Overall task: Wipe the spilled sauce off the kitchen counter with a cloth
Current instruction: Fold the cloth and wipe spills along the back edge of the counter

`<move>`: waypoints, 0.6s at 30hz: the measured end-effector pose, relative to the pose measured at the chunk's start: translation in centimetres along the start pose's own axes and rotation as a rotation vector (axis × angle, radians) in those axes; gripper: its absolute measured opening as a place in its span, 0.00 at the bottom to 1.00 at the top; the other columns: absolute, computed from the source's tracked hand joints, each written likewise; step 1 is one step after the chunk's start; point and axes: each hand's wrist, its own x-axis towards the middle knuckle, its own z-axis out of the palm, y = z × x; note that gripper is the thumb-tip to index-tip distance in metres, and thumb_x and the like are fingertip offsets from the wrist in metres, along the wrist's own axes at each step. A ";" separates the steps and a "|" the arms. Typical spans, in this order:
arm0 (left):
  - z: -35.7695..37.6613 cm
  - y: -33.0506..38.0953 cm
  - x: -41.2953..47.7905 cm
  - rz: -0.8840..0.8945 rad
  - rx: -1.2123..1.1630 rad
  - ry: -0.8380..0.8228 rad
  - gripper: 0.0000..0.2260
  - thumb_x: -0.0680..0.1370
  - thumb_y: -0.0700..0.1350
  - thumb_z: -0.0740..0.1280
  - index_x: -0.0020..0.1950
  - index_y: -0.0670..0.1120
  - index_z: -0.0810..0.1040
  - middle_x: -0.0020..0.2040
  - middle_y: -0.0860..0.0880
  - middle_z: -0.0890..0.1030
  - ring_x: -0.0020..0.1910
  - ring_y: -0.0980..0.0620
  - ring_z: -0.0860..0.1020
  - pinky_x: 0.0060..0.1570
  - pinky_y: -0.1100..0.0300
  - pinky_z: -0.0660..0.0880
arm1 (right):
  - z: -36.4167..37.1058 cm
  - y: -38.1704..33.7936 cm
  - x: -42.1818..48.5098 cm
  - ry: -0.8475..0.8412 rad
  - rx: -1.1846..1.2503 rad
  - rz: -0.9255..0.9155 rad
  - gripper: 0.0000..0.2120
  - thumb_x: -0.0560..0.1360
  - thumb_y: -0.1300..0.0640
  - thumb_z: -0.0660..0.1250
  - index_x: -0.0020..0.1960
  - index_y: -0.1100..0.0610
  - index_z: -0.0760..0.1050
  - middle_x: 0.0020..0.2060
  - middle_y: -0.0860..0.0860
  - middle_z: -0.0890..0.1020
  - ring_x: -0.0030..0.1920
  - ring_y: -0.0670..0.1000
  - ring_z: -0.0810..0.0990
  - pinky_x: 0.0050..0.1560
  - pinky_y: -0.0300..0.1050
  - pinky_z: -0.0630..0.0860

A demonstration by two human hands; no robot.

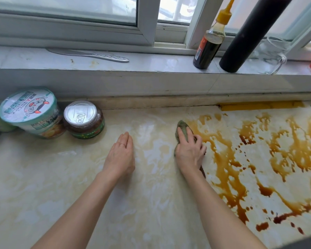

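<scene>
While the right hand [189,151] presses a bunched green cloth [182,127] onto the counter [79,186], its fingers curled over the cloth and the index finger stretched along the top, the left hand [121,153] just lies flat beside it, fingers straight and together, gripping nothing, with a thin ring [122,144] on one finger. The cloth sits right at the left edge of the sauce [228,169], a big brown-orange spill splashed in streaks and drops over the whole right half of the pale marbled top, darker and redder toward the near edge. Left of the cloth the surface only shows faint yellowish smears. Back left by the wall there's a tub with a cartoon lid [31,112], and just beside it a jar with a pull-tab lid [83,119]. Up on the windowsill [160,63] a metal knife [90,54] lies flat, and further right stand a dark sauce bottle with a yellow nozzle [209,42], a tall dark cylinder [250,33] and a clear glass mug [271,54].
</scene>
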 end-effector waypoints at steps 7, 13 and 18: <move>-0.2 0.2 0.0 -0.015 -0.004 -0.010 0.31 0.79 0.41 0.55 0.76 0.39 0.41 0.77 0.44 0.41 0.77 0.47 0.43 0.75 0.55 0.47 | -0.2 1.8 -6.1 -0.092 -0.053 -0.343 0.28 0.73 0.51 0.55 0.72 0.43 0.67 0.72 0.48 0.70 0.64 0.55 0.68 0.56 0.55 0.68; 0.0 0.5 0.0 -0.028 -0.001 -0.006 0.31 0.78 0.42 0.54 0.76 0.39 0.42 0.77 0.43 0.42 0.76 0.47 0.43 0.75 0.55 0.46 | -0.4 3.0 -6.0 0.028 -0.015 -0.032 0.28 0.72 0.54 0.58 0.72 0.44 0.70 0.72 0.48 0.70 0.65 0.56 0.68 0.58 0.56 0.65; -0.1 0.4 -0.2 -0.029 0.001 -0.003 0.31 0.79 0.44 0.55 0.76 0.39 0.43 0.78 0.43 0.43 0.77 0.47 0.44 0.75 0.55 0.47 | -0.9 4.7 -9.9 -0.066 -0.087 -0.346 0.29 0.72 0.52 0.55 0.73 0.43 0.66 0.73 0.47 0.68 0.66 0.56 0.67 0.56 0.55 0.66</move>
